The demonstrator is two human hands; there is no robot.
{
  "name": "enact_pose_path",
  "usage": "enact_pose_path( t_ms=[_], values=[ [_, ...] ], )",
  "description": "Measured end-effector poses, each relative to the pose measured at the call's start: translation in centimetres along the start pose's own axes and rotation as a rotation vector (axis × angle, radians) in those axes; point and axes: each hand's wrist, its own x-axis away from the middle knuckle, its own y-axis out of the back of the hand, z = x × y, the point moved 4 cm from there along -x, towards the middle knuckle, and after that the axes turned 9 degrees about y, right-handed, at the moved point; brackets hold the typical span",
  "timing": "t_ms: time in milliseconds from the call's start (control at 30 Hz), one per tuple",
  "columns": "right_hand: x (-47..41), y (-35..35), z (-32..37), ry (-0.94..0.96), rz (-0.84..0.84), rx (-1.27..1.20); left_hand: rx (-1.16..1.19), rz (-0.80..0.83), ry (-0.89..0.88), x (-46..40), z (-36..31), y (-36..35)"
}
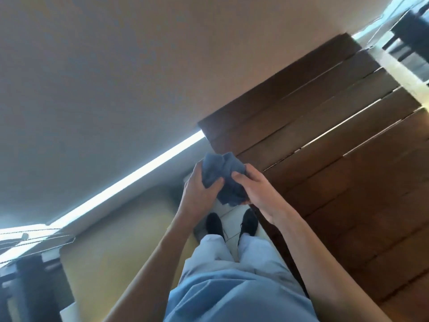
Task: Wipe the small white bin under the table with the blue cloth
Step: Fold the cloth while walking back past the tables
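Note:
A crumpled blue cloth [224, 175] is bunched between both my hands in front of me, above my feet. My left hand [200, 189] grips its left side with the thumb curled over the fabric. My right hand [253, 189] holds the right side, fingers wrapped round the cloth from below. The small white bin is not in view.
A dark brown slatted wooden panel [336, 159] rises close on my right. A plain beige wall [116, 77] fills the left and top. A yellowish surface [120, 240] lies low on the left. My black shoes [214, 225] stand on pale floor tiles.

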Motion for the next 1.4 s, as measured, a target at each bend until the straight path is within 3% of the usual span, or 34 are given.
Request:
enact_pose_path(
  t_ms=[200, 400, 667, 933, 1033, 1200, 1400],
  values=[
    [2.8, 4.8, 1.4, 0.068, -0.139, 0.005, -0.035, 0.112, -0.1, -0.1, -3.1, -3.8],
    [5.9, 7.1, 0.6, 0.058, -0.346, -0.167, -0.068, 0.262, -0.193, -0.2, -4.5, -6.6],
    [11.6, 7.0, -3.4, 0.067, -0.666, -0.342, -0.27, 0.652, -0.339, 2.2, -5.5, -10.7],
    [19.0, 6.4, -9.1, 0.122, -0.99, -0.52, -0.352, 1.022, -0.345, 8.4, -4.6, -15.9],
    [22.3, 6.5, -11.2, 0.144, -1.094, -0.541, -0.409, 1.077, -0.356, 11.0, -3.5, -18.4],
    [28.2, 6.9, -14.9, 0.189, -1.252, -0.629, -0.58, 1.163, -0.518, 16.3, -2.3, -23.1],
    [35.5, 7.7, -20.6, 0.182, -1.348, -0.701, -0.708, 1.252, -0.573, 23.6, 0.7, -28.4]
  ],
)
